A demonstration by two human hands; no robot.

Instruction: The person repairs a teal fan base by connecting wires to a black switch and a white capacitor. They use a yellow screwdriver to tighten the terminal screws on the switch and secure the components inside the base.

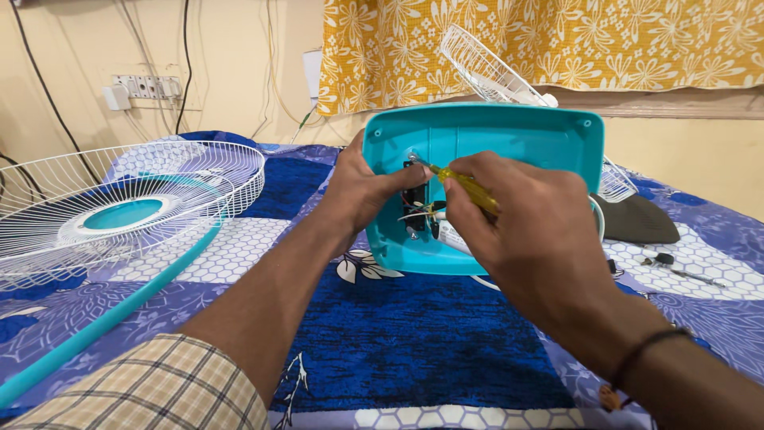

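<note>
A teal plastic fan base cover [517,143] stands tilted on the bed, its hollow inside facing me. My left hand [362,187] grips its left edge, thumb over the small black part and loose wires [418,209] inside. My right hand [521,227] holds a yellow-handled screwdriver [469,189], whose metal tip points up and left onto a spot near the cover's upper left. A white cylindrical part [450,235] lies partly hidden under my right hand.
A white wire fan grille [119,203] with a teal centre lies at left, a teal rim ring [103,318] running beside it. Another grille [485,68] leans behind the cover. A dark pad [637,219] and small screws and tools [676,267] lie at right on the blue patterned bedsheet [414,342].
</note>
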